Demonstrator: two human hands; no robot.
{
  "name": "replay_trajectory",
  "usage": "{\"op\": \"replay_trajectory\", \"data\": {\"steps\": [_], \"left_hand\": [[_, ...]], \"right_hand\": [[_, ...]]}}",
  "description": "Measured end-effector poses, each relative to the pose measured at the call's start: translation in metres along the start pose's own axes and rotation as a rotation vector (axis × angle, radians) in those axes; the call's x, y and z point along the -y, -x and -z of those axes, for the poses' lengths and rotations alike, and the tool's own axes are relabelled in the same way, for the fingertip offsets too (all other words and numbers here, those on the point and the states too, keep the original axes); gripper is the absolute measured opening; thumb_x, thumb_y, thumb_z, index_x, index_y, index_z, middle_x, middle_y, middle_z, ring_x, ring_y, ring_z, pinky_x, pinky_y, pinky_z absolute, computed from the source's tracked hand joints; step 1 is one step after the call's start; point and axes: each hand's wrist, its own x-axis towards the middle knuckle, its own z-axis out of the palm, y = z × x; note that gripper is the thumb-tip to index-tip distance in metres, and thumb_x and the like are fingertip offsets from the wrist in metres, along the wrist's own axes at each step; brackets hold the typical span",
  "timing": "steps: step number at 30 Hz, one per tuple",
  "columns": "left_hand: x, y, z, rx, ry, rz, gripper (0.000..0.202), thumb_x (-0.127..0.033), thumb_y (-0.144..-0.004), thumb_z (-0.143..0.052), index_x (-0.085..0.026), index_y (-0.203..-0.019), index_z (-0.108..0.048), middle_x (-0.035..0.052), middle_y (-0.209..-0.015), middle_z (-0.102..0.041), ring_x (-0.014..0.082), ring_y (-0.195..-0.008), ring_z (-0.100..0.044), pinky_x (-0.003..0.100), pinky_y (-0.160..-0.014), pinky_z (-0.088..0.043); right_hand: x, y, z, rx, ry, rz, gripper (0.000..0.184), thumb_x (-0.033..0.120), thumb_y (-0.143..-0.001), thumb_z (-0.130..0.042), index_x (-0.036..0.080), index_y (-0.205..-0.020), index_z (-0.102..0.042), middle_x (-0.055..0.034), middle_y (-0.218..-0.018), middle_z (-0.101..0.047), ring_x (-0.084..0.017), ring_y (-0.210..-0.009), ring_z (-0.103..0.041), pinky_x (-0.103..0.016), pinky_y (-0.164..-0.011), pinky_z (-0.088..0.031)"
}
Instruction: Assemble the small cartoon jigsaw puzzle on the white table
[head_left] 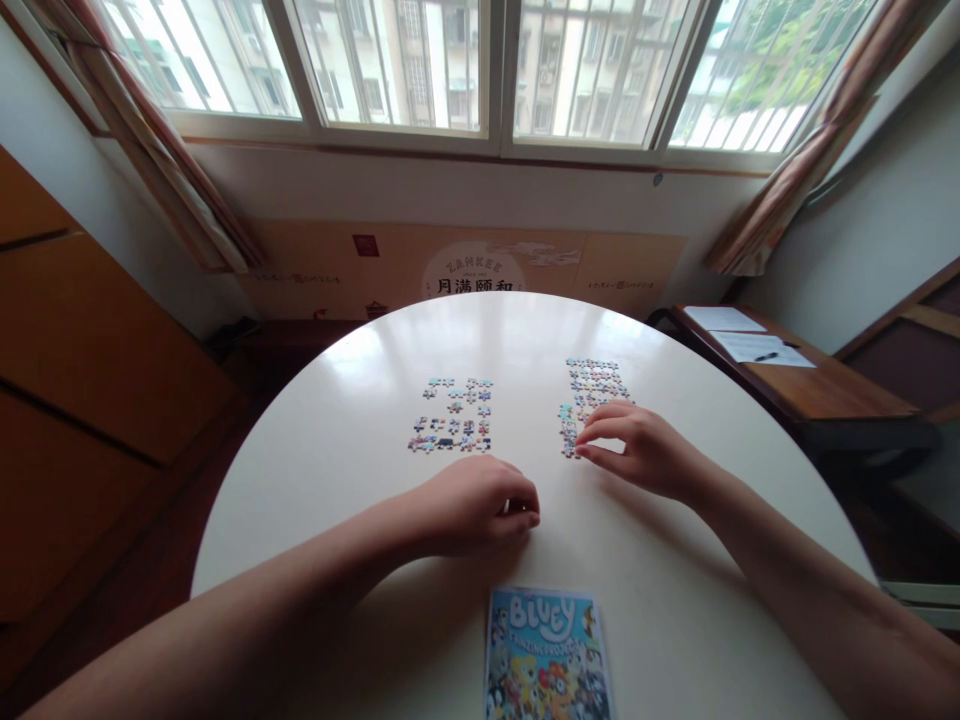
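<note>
Jigsaw work looks early: a gappy patch of pieces [454,415] at eleven o'clock, a denser patch [592,390] at one. Right hand [637,450] pinches its lower edge; left hand [476,505] is clenched, perhaps round a piece. Bluey box [547,655] lies at six.

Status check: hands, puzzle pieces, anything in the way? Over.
Left hand curled shut on table, contents hidden. Right hand open, fingertips on right puzzle pieces. Left puzzle pieces untouched; picture card near edge, nothing blocking.
</note>
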Motion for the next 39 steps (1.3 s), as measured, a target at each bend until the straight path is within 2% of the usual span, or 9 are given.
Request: {"op": "replay_trajectory", "data": {"steps": [4,8,13,20,26,28,34,39], "left_hand": [[0.000,0.000,0.000,0.003,0.001,0.008,0.009,-0.019,-0.087,-0.064,-0.018,-0.083,-0.072,0.0012,-0.078,-0.072,0.0137,-0.068,-0.062,0.025,-0.064,-0.042],[0.002,0.000,0.000,0.003,0.004,0.011,0.010,-0.020,-0.088,-0.064,-0.019,-0.084,-0.073,0.0019,-0.078,-0.072,0.0141,-0.071,-0.062,0.026,-0.066,-0.043],[0.002,0.001,0.000,0.006,0.030,0.006,0.011,-0.021,-0.089,-0.063,-0.018,-0.085,-0.073,0.0022,-0.080,-0.072,0.0135,-0.071,-0.062,0.025,-0.066,-0.044],[0.002,0.001,-0.001,-0.052,0.023,-0.040,0.011,-0.021,-0.089,-0.062,-0.018,-0.085,-0.072,0.0016,-0.076,-0.069,0.0121,-0.066,-0.060,0.023,-0.063,-0.043],[0.000,0.001,0.000,-0.150,-0.040,-0.118,0.016,-0.022,-0.092,-0.057,-0.018,-0.085,-0.070,0.0016,-0.073,-0.066,0.0112,-0.063,-0.058,0.024,-0.060,-0.042],[0.000,0.000,0.001,-0.174,-0.044,-0.136,0.017,-0.023,-0.093,-0.056,-0.017,-0.086,-0.070,0.0020,-0.075,-0.066,0.0114,-0.064,-0.057,0.024,-0.062,-0.042],[0.002,-0.005,0.002,-0.236,-0.069,-0.156,0.032,-0.031,-0.094,-0.056,-0.017,-0.066,-0.057,-0.0016,-0.061,-0.052,0.0094,-0.054,-0.046,0.024,-0.056,-0.037],[0.001,-0.004,0.005,-0.314,-0.070,-0.173,0.041,-0.031,-0.094,-0.054,-0.018,-0.057,-0.043,-0.0035,-0.057,-0.041,0.0089,-0.051,-0.037,0.024,-0.052,-0.032]], "right_hand": [[0.008,-0.002,0.003,-0.058,-0.092,-0.007,0.027,0.035,-0.096,-0.062,0.023,-0.074,-0.073,-0.0047,-0.082,-0.073,-0.021,-0.083,-0.066,-0.039,-0.079,-0.052],[0.012,-0.003,0.005,-0.121,-0.161,-0.009,0.038,0.035,-0.099,-0.057,0.022,-0.065,-0.068,-0.0044,-0.077,-0.072,-0.019,-0.077,-0.066,-0.036,-0.074,-0.051],[0.012,-0.002,0.006,-0.181,-0.188,-0.057,0.037,0.036,-0.100,-0.055,0.023,-0.069,-0.070,-0.0049,-0.078,-0.072,-0.019,-0.076,-0.066,-0.034,-0.071,-0.051],[0.010,-0.001,0.003,-0.260,-0.203,-0.075,0.036,0.038,-0.101,-0.054,0.023,-0.073,-0.073,-0.0049,-0.077,-0.072,-0.020,-0.076,-0.067,-0.035,-0.072,-0.051],[-0.004,0.001,0.002,-0.320,-0.158,-0.132,0.045,0.049,-0.100,-0.052,0.023,-0.069,-0.073,-0.0054,-0.076,-0.073,-0.021,-0.073,-0.067,-0.035,-0.067,-0.050],[-0.009,0.002,0.003,-0.363,-0.145,-0.158,0.051,0.055,-0.098,-0.053,0.023,-0.064,-0.071,-0.0054,-0.071,-0.071,-0.022,-0.075,-0.068,-0.036,-0.071,-0.050],[-0.008,0.004,0.006,-0.353,-0.241,-0.160,0.067,0.071,-0.096,-0.042,0.023,-0.058,-0.070,-0.0060,-0.072,-0.070,-0.021,-0.078,-0.068,-0.039,-0.081,-0.051],[0.000,0.004,0.005,-0.370,-0.261,-0.155,0.076,0.076,-0.096,-0.032,0.023,-0.051,-0.064,-0.0065,-0.070,-0.069,-0.020,-0.075,-0.067,-0.042,-0.084,-0.051]]}}
